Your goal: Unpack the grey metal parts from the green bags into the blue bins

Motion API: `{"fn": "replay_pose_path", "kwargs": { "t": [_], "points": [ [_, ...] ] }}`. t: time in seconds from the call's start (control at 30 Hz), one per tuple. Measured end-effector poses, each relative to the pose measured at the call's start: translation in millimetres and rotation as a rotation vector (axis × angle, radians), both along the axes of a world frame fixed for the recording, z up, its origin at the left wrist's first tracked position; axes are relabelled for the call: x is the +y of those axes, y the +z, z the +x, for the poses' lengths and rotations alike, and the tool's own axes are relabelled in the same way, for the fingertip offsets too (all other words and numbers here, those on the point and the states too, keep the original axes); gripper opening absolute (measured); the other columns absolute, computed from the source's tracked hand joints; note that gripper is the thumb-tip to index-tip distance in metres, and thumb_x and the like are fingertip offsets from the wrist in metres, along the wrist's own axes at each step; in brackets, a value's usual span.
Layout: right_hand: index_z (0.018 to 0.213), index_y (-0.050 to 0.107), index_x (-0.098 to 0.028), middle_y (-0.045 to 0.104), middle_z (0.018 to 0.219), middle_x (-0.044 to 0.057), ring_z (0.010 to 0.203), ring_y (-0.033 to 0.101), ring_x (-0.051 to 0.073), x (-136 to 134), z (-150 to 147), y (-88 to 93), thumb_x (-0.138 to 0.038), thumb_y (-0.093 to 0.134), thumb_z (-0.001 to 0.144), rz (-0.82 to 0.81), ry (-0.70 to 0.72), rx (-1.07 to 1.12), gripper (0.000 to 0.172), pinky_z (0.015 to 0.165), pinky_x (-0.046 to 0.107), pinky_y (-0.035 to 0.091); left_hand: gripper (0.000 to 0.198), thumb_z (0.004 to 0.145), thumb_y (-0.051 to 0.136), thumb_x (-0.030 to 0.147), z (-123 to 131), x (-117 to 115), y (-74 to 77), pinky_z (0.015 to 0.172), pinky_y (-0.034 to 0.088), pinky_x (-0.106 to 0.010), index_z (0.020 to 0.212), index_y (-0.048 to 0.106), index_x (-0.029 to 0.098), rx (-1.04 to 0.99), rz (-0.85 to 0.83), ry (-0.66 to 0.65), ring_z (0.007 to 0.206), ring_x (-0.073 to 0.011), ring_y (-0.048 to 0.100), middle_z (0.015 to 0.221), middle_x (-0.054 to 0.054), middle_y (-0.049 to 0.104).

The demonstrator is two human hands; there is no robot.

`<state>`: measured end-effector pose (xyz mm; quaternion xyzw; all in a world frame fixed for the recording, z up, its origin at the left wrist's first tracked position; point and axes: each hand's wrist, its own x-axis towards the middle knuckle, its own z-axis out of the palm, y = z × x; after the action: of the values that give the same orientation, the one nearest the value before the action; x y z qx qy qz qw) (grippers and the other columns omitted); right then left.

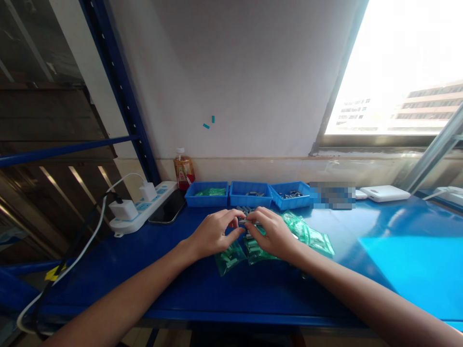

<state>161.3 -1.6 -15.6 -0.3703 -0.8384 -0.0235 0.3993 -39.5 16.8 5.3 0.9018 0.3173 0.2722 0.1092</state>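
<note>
My forearms slant in from the near left and near right, palms down over the table (202, 299). My left hand (217, 232) and right hand (274, 232) meet tip to tip, thumbs and forefingers narrowed on a small metal part (245, 221). It sits just beyond the green bags (230, 259), nearer than the blue trays (251, 200).

No text, brand or number can be read anywhere in the frame. The label (185, 169) on the bottle (180, 157), left of centre against the wall, carries pale marks that look like lettering — too small and blurred to make out. The white power strip (146, 207) at middle left shows pale blue panels around its sockets — any print there is equally illegible.
</note>
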Motion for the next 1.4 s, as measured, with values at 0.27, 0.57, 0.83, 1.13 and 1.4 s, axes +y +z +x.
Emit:
{"fn": "replay_pose_path", "kwargs": {
  "t": [0.27, 0.57, 0.83, 1.13, 1.4],
  "points": [
    [0.083, 0.057, -0.019, 0.059, 0.072, 0.004, 0.071, 0.052, 0.017, -1.3, 0.1, 4.1, -0.027, 0.047, 0.093, 0.009, 0.007, -0.019, 0.017, 0.064, 0.03, 0.041, 0.019, 0.093, 0.048, 0.031, 0.9, 1.0, -1.5, 0.076, 0.045, -0.025, 0.105, 0.057, 0.02, -0.024, 0.039, 0.001, 0.082, -0.0143, 0.061, 0.088, -0.001, 0.063],
    [0.094, 0.055, -0.02, 0.06, 0.08, 0.004, 0.076, 0.056, 0.017, -2.4, -0.7, 2.9, -0.026, 0.052, 0.09, 0.021, -0.005, 0.001, 0.008, 0.068, 0.029, 0.045, 0.023, 0.096, 0.039, 0.031, 1.0, 1.3, 0.1, 0.079, 0.044, -0.027, 0.096, 0.06, 0.019, -0.01, 0.033, -0.006, 0.088, -0.0165, 0.06, 0.092, -0.003, 0.066],
    [0.086, 0.056, -0.019, 0.059, 0.075, 0.005, 0.073, 0.054, 0.018, -0.4, 0.3, 1.8, -0.027, 0.045, 0.094, 0.019, -0.018, -0.017, 0.016, 0.066, 0.03, 0.042, 0.023, 0.088, 0.054, 0.03, 0.3, -0.4, 0.3, 0.075, 0.046, -0.026, 0.11, 0.055, 0.021, -0.04, 0.018, 0.009, 0.081, -0.0147, 0.061, 0.086, 0.0, 0.063],
    [0.099, 0.054, -0.02, 0.062, 0.083, 0.004, 0.077, 0.058, 0.018, -3.6, -0.5, 4.5, -0.029, 0.054, 0.089, -0.01, 0.003, 0.005, 0.013, 0.07, 0.03, 0.046, 0.02, 0.095, 0.043, 0.03, 1.7, -0.3, 2.0, 0.08, 0.045, -0.028, 0.102, 0.059, 0.019, -0.037, 0.054, 0.009, 0.09, -0.0174, 0.061, 0.096, -0.004, 0.067],
    [0.092, 0.055, -0.019, 0.062, 0.079, 0.005, 0.075, 0.057, 0.018, -2.1, -0.6, 3.1, -0.026, 0.049, 0.092, 0.019, -0.022, 0.003, 0.009, 0.068, 0.03, 0.044, 0.021, 0.09, 0.051, 0.032, 1.1, -1.3, 2.2, 0.076, 0.047, -0.027, 0.106, 0.057, 0.02, -0.04, 0.01, 0.012, 0.083, -0.0163, 0.061, 0.089, -0.003, 0.065]
  ]
}}
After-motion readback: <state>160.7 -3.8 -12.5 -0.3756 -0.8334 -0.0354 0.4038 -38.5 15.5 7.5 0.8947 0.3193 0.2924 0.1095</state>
